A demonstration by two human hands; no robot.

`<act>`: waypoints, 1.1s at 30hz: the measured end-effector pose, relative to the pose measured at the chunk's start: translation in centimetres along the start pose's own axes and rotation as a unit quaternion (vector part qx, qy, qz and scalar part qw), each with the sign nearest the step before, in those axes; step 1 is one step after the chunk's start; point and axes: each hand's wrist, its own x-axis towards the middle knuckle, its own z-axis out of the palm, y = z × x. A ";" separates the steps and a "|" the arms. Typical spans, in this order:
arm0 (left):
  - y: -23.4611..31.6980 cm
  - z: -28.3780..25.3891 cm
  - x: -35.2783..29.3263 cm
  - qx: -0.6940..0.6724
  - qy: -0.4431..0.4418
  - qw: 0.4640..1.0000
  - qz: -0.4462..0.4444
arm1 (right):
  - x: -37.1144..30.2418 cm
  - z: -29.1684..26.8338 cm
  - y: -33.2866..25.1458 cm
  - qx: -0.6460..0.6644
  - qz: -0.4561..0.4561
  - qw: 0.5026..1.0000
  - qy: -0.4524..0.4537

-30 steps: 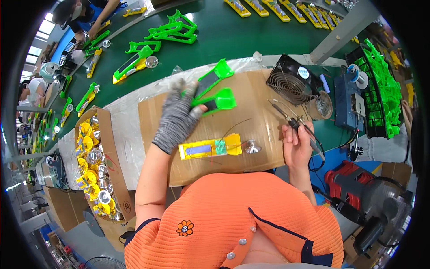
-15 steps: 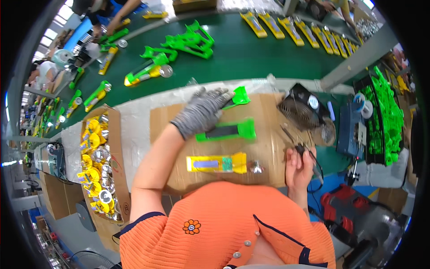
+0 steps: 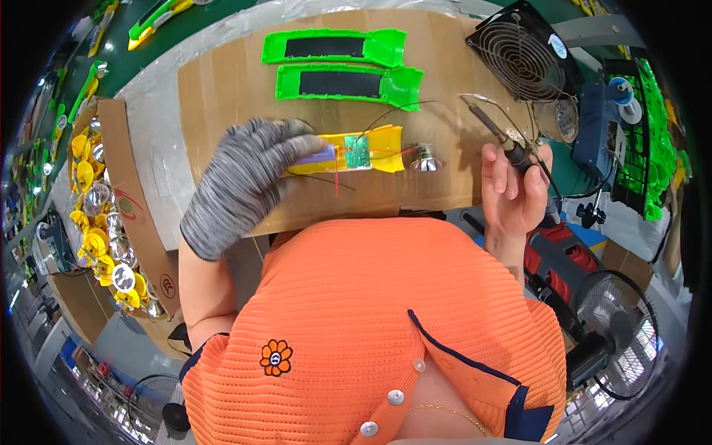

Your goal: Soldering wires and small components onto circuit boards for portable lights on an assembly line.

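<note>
My left hand (image 3: 248, 174), in a grey knit glove, is closed over the left end of a yellow plastic lamp housing (image 3: 386, 139). Inside the housing lie a purple battery pack (image 3: 317, 156) and a green circuit board (image 3: 357, 152), with thin red and black wires sticking out. A silvery reflector cup (image 3: 425, 158) rests by the housing's right end. My bare right hand (image 3: 515, 185) holds a soldering iron (image 3: 512, 148) by its dark handle, tip pointing up and left. Two green covers with black inlays (image 3: 326, 47) lie side by side beyond the housing.
A black fan with a wire grille (image 3: 523, 52) stands at the back right, near a blue soldering station (image 3: 593, 141). At left, a cardboard box (image 3: 137, 200) holds yellow parts and reflectors. Green parts fill a black rack (image 3: 645, 141) at far right. Cardboard (image 3: 222, 89) covers the worktop.
My left hand has left the upper green cover and come down onto the yellow housing. The view has tilted lower. Wires now stand out from the housing; my right hand still holds the soldering iron.
</note>
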 end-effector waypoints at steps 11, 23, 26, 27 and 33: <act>-0.3 2.4 0.0 -0.012 0.116 0.991 0.072 | -0.1 3.0 2.0 -0.134 0.103 0.982 -0.087; 0.6 2.6 1.1 -0.042 0.147 0.988 -0.031 | 2.0 4.2 3.1 -0.104 0.147 0.982 -0.058; 0.9 3.0 1.1 -0.066 0.151 0.985 -0.050 | 2.3 3.9 3.3 -0.131 0.161 0.974 -0.086; 1.2 3.1 1.2 -0.062 0.161 0.982 -0.075 | 2.4 4.2 3.4 -0.128 0.168 0.974 -0.077; 1.3 3.4 1.6 -0.026 0.165 0.982 -0.092 | 2.5 4.7 3.0 -0.170 0.204 0.960 -0.087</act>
